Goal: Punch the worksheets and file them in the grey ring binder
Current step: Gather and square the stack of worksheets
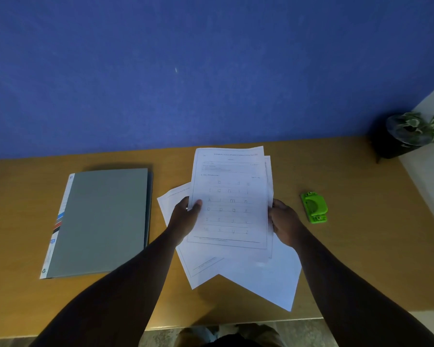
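I hold a small stack of white worksheets (232, 196) with printed letters above the desk centre. My left hand (186, 217) grips the stack's left edge, thumb on top. My right hand (285, 221) grips its right edge. Two more loose sheets (261, 279) lie fanned on the desk beneath. The grey ring binder (103, 221) lies closed and flat to the left, its labelled spine facing left. A small green hole punch (314, 207) sits on the desk to the right of my right hand.
The wooden desk (348, 259) ends at a blue partition wall (186, 71) behind. A potted plant in a dark pot (406, 136) stands at the back right corner. The desk's near edge runs just below my forearms.
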`<state>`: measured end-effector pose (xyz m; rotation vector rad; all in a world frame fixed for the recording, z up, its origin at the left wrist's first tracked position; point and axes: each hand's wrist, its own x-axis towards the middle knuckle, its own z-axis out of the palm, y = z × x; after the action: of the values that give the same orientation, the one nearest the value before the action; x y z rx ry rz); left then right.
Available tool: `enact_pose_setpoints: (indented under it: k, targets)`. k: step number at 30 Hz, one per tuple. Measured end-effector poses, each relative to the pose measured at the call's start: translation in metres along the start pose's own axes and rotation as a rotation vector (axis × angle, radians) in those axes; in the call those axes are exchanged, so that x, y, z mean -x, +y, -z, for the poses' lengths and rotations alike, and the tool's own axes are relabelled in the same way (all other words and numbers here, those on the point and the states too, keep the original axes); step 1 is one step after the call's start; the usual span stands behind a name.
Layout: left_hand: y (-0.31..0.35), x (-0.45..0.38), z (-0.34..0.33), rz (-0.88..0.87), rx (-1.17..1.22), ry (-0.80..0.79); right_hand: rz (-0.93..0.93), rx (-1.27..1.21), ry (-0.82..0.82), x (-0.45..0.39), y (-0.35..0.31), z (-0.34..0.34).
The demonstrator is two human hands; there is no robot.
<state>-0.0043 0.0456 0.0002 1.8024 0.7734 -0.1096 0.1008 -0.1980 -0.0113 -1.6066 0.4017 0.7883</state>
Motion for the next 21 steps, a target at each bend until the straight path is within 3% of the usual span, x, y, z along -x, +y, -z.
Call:
enact_pose_setpoints:
  k: [15, 17, 21]
  targets:
    - [-0.007, -0.009, -0.004, 0.044, 0.077, -0.031, -0.055, -0.197, -0.098, -0.001, 0.006, 0.005]
    - [-0.007, -0.008, -0.007, 0.056, 0.092, -0.037, -0.045, -0.101, -0.106, 0.001, 0.009, 0.006]
    - [-0.008, -0.006, -0.01, 0.076, 0.033, -0.041, 0.042, 0.207, 0.053, 0.0, 0.019, 0.009]
